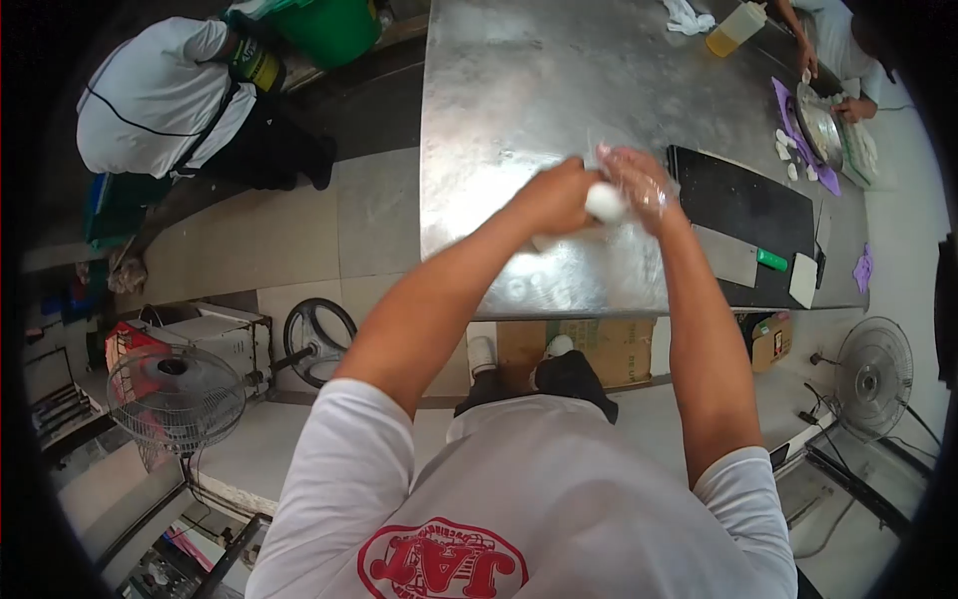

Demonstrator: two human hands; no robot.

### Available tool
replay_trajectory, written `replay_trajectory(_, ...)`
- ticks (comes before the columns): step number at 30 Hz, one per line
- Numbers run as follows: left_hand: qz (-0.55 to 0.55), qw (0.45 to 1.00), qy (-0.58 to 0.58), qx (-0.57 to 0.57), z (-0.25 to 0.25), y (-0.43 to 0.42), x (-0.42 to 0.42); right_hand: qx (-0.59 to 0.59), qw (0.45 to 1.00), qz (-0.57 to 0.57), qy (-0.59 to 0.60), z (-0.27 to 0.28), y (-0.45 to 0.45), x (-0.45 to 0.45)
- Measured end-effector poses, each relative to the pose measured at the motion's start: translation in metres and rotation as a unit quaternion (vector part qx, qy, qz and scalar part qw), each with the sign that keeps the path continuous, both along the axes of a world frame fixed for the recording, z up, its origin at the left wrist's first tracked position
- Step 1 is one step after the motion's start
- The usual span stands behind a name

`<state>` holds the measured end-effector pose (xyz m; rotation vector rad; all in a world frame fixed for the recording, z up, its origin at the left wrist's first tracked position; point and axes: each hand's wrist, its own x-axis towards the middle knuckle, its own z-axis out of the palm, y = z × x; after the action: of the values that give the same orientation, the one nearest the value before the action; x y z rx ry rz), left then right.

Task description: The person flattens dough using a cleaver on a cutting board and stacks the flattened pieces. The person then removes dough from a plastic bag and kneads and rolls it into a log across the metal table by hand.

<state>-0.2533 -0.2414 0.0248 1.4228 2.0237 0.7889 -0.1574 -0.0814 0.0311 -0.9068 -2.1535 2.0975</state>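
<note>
Over the metal table (499, 110), my left hand (561, 197) is closed in a fist around a smooth white ball that looks like dough (605, 203). The ball bulges out on the thumb side. My right hand (641, 182), in a clear plastic glove, is just right of the ball with its fingers stretched out; motion blurs it. Whether the glove touches the ball, I cannot tell. Right of that hand lies a black tray (743, 205), with a grey flat plate (726, 256), a green cylinder (771, 260) and a white rectangular piece (802, 281) near it.
At the far right, a co-worker's hands (851, 110) are at a round metal pan (820, 125), beside white pieces on a purple sheet (793, 110). A bottle of yellow liquid (736, 29) stands behind. Another person (165, 100) bends at left. Fans (176, 397) stand on both sides.
</note>
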Motion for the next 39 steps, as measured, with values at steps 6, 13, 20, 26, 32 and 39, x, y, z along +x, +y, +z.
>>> replay_trajectory(6, -0.002, 0.994, -0.005, 0.106, -0.069, -0.069, 0.039, 0.619, 0.774, -0.015, 0.135, -0.091, -0.108, 0.045)
replay_trajectory(13, 0.042, 0.994, 0.097, -0.017, -0.084, -0.012, -0.016, 0.574, 0.802, -0.035, 0.158, -0.113, -0.047, -0.021)
replay_trajectory(20, 0.108, 0.981, 0.153, -0.046, -0.070, 0.026, -0.047, 0.544, 0.835, 0.035, 0.074, -0.092, -0.003, -0.072)
replay_trajectory(26, 0.169, 0.983, -0.008, -0.072, -0.036, 0.004, -0.004, 0.430, 0.890, 0.150, 0.029, -0.079, -0.008, -0.046)
replay_trajectory(32, 0.146, 0.974, 0.129, -0.117, -0.019, 0.025, 0.060, 0.211, 0.968, 0.063, 0.119, -0.066, -0.018, 0.035)
replay_trajectory(39, 0.167, 0.946, 0.276, 0.013, -0.081, 0.032, 0.078, 0.426, 0.865, 0.016, 0.266, -0.108, -0.028, 0.050)
